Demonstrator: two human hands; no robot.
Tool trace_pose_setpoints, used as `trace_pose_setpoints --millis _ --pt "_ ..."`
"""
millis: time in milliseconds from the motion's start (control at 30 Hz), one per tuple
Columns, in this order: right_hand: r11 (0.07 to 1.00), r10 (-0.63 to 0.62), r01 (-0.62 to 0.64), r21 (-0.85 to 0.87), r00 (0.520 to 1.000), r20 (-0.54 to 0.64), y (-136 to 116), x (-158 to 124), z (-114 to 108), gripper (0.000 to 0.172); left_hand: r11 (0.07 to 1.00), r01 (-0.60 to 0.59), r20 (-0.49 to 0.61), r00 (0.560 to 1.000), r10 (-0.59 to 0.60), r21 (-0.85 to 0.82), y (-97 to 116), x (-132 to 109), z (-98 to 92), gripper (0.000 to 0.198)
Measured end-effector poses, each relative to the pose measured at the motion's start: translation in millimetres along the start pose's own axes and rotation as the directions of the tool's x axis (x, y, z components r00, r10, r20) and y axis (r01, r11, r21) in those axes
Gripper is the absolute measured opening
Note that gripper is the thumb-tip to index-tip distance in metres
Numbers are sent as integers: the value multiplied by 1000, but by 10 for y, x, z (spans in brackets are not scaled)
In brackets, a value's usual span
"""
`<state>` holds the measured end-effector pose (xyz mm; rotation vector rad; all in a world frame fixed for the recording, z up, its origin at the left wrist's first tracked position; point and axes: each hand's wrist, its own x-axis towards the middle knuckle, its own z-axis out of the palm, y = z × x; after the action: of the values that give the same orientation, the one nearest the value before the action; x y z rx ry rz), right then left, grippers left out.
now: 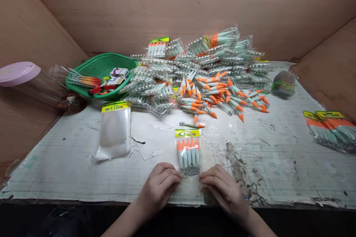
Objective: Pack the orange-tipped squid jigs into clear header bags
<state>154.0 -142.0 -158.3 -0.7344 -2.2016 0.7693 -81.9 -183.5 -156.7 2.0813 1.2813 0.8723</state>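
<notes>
A clear packet (188, 152) with a yellow header card lies flat near the table's front edge; it holds several orange-and-pale-green fishing lures. My left hand (159, 186) pinches the packet's bottom left corner with curled fingers. My right hand (223, 187) presses its fingertips on the bottom right corner. One loose lure (192, 124) lies just beyond the packet. A heap of loose lures (219, 94) is spread further back in the middle.
Filled packets (200, 53) are piled at the back, more packets (330, 129) lie at the right. A stack of empty bags (114, 129) sits left of centre. A green basket (94, 67) and a pink-lidded jar (19, 76) stand at the left. Brown walls enclose the table.
</notes>
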Motion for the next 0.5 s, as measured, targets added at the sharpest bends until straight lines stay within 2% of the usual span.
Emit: trace_pose_setpoints --millis 100,233,367,500 --pt "965 264 -261 38 960 -99 -79 -65 99 16 990 138 -146 980 -133 28 92 -60 120 17" --pt "867 489 -497 24 841 -232 -158 -50 278 21 937 348 -275 905 -324 40 171 -34 283 16" --pt "807 556 -591 -8 764 -328 -189 27 405 24 880 468 -303 852 -428 74 191 34 356 17" --pt "771 564 -634 -61 723 -399 -167 99 458 19 797 599 -234 788 -570 75 240 157 297 19"
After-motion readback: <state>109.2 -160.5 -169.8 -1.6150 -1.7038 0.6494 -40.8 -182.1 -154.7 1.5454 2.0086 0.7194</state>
